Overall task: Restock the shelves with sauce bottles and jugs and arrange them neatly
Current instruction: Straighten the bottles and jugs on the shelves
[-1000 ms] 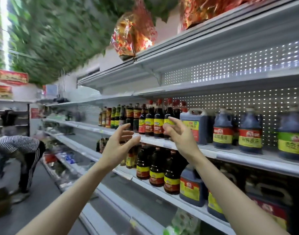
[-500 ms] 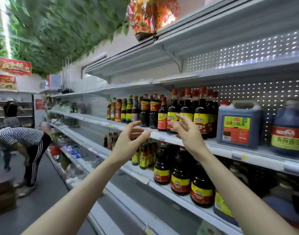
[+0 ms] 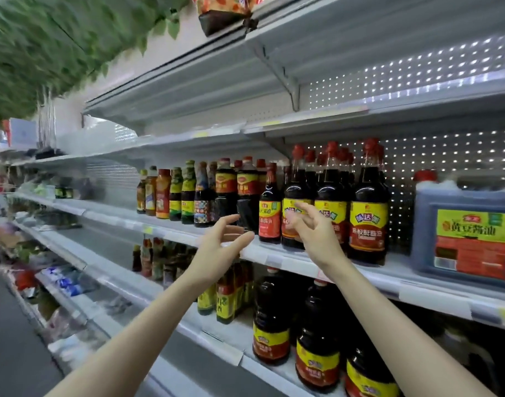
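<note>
Dark soy sauce bottles with red caps and yellow-red labels stand in rows on the middle shelf. Left of them stand a slim red-labelled bottle and mixed smaller bottles. A blue jug with a yellow-red label sits at the right. My right hand is raised with fingers spread in front of the leftmost big soy bottle, holding nothing. My left hand hovers open by the shelf edge, below two dark bottles.
More soy bottles fill the lower shelf. The shelf above is bare. A foil-wrapped package sits on the top shelf. Hanging green leaves fill the upper left. Blurred goods lie on the far-left shelves, and the aisle floor is at lower left.
The view has shifted right and closer to the shelf; the bottles loom larger. Both hands stay raised and empty. The bending person in stripes has left the view.
</note>
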